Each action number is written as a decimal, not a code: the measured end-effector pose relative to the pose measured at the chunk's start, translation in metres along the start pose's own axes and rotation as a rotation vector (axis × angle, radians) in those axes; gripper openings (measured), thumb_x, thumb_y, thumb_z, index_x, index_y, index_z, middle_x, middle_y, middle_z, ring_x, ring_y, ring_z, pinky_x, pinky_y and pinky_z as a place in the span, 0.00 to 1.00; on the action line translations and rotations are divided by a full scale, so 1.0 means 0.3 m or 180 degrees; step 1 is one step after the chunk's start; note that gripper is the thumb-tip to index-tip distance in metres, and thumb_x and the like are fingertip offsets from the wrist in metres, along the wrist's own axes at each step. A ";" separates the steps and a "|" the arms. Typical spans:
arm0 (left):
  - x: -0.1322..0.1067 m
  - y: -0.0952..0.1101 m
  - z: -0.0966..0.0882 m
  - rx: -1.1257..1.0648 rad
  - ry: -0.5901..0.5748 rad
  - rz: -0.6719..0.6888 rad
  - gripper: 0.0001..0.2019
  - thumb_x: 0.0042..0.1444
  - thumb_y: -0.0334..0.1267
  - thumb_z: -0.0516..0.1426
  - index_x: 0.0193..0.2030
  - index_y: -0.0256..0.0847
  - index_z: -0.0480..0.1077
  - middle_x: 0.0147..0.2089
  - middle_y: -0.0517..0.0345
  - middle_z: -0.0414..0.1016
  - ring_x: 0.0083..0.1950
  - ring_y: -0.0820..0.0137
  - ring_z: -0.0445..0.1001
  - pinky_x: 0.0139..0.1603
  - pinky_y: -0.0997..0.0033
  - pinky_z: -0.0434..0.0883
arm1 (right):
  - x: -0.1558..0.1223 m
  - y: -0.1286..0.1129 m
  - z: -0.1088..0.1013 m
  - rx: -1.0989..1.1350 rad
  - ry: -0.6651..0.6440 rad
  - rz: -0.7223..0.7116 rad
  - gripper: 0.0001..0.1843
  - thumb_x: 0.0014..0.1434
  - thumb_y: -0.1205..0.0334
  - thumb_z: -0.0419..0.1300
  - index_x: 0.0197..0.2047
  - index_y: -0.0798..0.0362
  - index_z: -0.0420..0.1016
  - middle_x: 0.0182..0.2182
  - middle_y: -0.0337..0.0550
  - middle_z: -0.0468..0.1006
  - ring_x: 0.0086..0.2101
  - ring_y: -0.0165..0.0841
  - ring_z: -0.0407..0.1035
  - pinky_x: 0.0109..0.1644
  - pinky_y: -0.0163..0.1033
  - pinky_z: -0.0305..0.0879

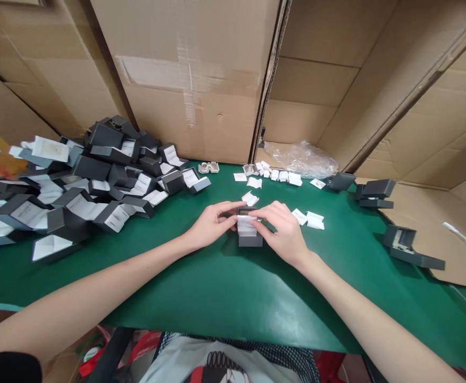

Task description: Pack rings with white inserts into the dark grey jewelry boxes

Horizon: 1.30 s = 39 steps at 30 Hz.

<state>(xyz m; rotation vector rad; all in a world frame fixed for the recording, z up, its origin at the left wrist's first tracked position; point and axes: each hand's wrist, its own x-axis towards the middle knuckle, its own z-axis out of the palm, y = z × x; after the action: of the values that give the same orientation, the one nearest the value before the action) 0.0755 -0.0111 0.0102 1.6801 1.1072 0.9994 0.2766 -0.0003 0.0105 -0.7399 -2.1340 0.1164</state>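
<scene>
A small open grey box (pixel 250 235) with a white lining rests on the green table (pixel 201 287) at the middle. My left hand (pixel 212 222) grips its left side and lid with the fingers closed around it. My right hand (pixel 283 229) is closed on the box's right side, its fingertips pinching at the white insert inside. A loose white insert (pixel 250 198) lies just behind the box.
A big heap of open grey boxes (pixel 81 181) fills the left of the table. Small white inserts (pixel 273 174) and a clear plastic bag (pixel 302 158) lie at the back. Several grey boxes (pixel 410 246) sit at the right. Cardboard cartons (pixel 193 69) wall in the back.
</scene>
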 end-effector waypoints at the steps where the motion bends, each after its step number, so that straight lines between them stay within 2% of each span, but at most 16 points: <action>1: 0.000 -0.001 -0.001 0.0010 -0.0002 0.0005 0.20 0.55 0.36 0.54 0.55 0.38 0.69 0.54 0.50 0.71 0.31 0.76 0.72 0.39 0.70 0.75 | 0.000 0.000 0.002 -0.0024 0.0007 0.0002 0.06 0.61 0.63 0.56 0.38 0.52 0.75 0.32 0.43 0.79 0.32 0.34 0.65 0.36 0.42 0.60; 4: -0.001 0.000 -0.001 0.0062 -0.0018 0.0016 0.20 0.53 0.31 0.51 0.53 0.37 0.70 0.49 0.51 0.73 0.29 0.77 0.71 0.39 0.70 0.75 | 0.000 0.000 0.006 -0.0124 0.0008 0.0011 0.07 0.62 0.62 0.56 0.37 0.51 0.75 0.32 0.43 0.79 0.33 0.35 0.66 0.36 0.42 0.58; 7: -0.004 0.006 0.000 0.0091 -0.0012 -0.0005 0.20 0.52 0.30 0.51 0.53 0.38 0.70 0.45 0.53 0.74 0.31 0.75 0.72 0.39 0.70 0.75 | 0.001 0.004 0.010 -0.0232 -0.0037 0.0075 0.07 0.61 0.62 0.55 0.37 0.48 0.76 0.33 0.44 0.77 0.35 0.37 0.65 0.38 0.44 0.59; 10: -0.005 0.015 0.000 0.0082 -0.0038 0.0010 0.18 0.53 0.34 0.54 0.52 0.38 0.70 0.48 0.52 0.73 0.36 0.73 0.72 0.40 0.70 0.74 | 0.003 0.009 0.015 -0.0191 0.0054 0.0209 0.07 0.60 0.62 0.56 0.35 0.47 0.76 0.38 0.47 0.72 0.41 0.40 0.63 0.41 0.46 0.61; 14: -0.001 0.018 -0.002 -0.0018 -0.0176 -0.0027 0.17 0.55 0.43 0.56 0.50 0.38 0.71 0.49 0.51 0.73 0.33 0.73 0.71 0.38 0.70 0.73 | 0.005 0.003 0.021 0.0295 -0.0010 0.0498 0.04 0.59 0.62 0.56 0.37 0.48 0.71 0.43 0.48 0.67 0.46 0.40 0.63 0.43 0.45 0.64; 17: -0.001 0.012 0.005 0.0049 -0.0089 -0.0031 0.16 0.55 0.44 0.57 0.46 0.37 0.72 0.44 0.51 0.75 0.36 0.70 0.72 0.37 0.71 0.71 | 0.006 -0.003 0.024 0.1072 -0.0376 0.1045 0.08 0.57 0.61 0.57 0.42 0.49 0.65 0.41 0.45 0.68 0.37 0.34 0.66 0.36 0.39 0.65; 19: -0.004 0.008 0.017 0.0165 0.0070 -0.0030 0.13 0.54 0.42 0.57 0.43 0.37 0.71 0.41 0.53 0.75 0.35 0.70 0.72 0.35 0.72 0.70 | 0.008 -0.004 0.025 0.1533 -0.0607 0.1403 0.10 0.56 0.61 0.57 0.42 0.50 0.63 0.35 0.40 0.69 0.29 0.30 0.64 0.31 0.36 0.63; 21: -0.010 0.007 0.032 0.0291 0.0212 -0.0005 0.10 0.54 0.40 0.56 0.39 0.36 0.71 0.37 0.55 0.74 0.32 0.72 0.70 0.33 0.74 0.68 | 0.011 -0.007 0.028 0.1768 -0.0673 0.1576 0.10 0.55 0.61 0.58 0.40 0.50 0.62 0.30 0.36 0.68 0.27 0.28 0.62 0.30 0.35 0.60; 26: -0.025 0.021 0.058 0.0388 0.0242 0.0173 0.04 0.54 0.34 0.54 0.34 0.37 0.68 0.32 0.60 0.69 0.29 0.75 0.65 0.30 0.76 0.64 | 0.013 -0.033 0.032 0.1740 -0.0561 0.1566 0.06 0.54 0.63 0.58 0.34 0.51 0.63 0.26 0.35 0.65 0.25 0.27 0.59 0.29 0.34 0.57; 30: -0.031 0.032 0.051 0.0307 0.0100 0.0214 0.06 0.56 0.37 0.53 0.39 0.38 0.67 0.35 0.60 0.69 0.31 0.75 0.66 0.32 0.75 0.65 | 0.016 -0.040 0.008 0.1603 -0.0632 0.1359 0.05 0.55 0.61 0.59 0.36 0.51 0.67 0.30 0.37 0.69 0.28 0.29 0.62 0.32 0.35 0.60; 33: -0.031 0.032 0.043 0.0259 0.0063 0.0150 0.09 0.57 0.40 0.54 0.42 0.39 0.67 0.35 0.59 0.69 0.31 0.74 0.66 0.33 0.75 0.65 | 0.020 0.004 -0.030 0.1631 -0.0647 0.1332 0.08 0.58 0.56 0.57 0.39 0.50 0.70 0.34 0.41 0.74 0.35 0.32 0.68 0.38 0.38 0.65; 35: -0.032 0.031 0.040 0.0227 0.0064 0.0108 0.10 0.57 0.41 0.54 0.42 0.39 0.68 0.36 0.59 0.69 0.31 0.73 0.66 0.33 0.75 0.65 | 0.015 0.066 -0.056 0.1357 -0.0345 0.1373 0.11 0.61 0.53 0.54 0.39 0.50 0.71 0.38 0.43 0.76 0.39 0.35 0.70 0.43 0.41 0.66; 37: -0.032 0.030 0.039 0.0194 0.0061 0.0077 0.10 0.56 0.41 0.54 0.41 0.40 0.68 0.36 0.58 0.70 0.31 0.73 0.66 0.32 0.74 0.65 | 0.000 0.150 -0.075 0.0654 -0.0016 0.1326 0.13 0.61 0.52 0.53 0.40 0.50 0.72 0.40 0.45 0.76 0.41 0.37 0.70 0.46 0.44 0.65; 39: -0.033 0.029 0.041 0.0198 0.0062 0.0067 0.09 0.56 0.41 0.53 0.41 0.40 0.69 0.36 0.58 0.71 0.31 0.72 0.67 0.32 0.74 0.65 | -0.021 0.247 -0.084 -0.0108 0.0074 0.1152 0.14 0.61 0.53 0.52 0.42 0.50 0.73 0.43 0.48 0.76 0.45 0.41 0.68 0.50 0.49 0.63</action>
<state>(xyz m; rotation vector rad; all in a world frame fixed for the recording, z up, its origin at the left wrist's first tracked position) 0.0862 -0.0254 0.0131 1.7383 1.1460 1.0057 0.3330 0.0528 -0.0026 -1.1363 -1.9647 0.2628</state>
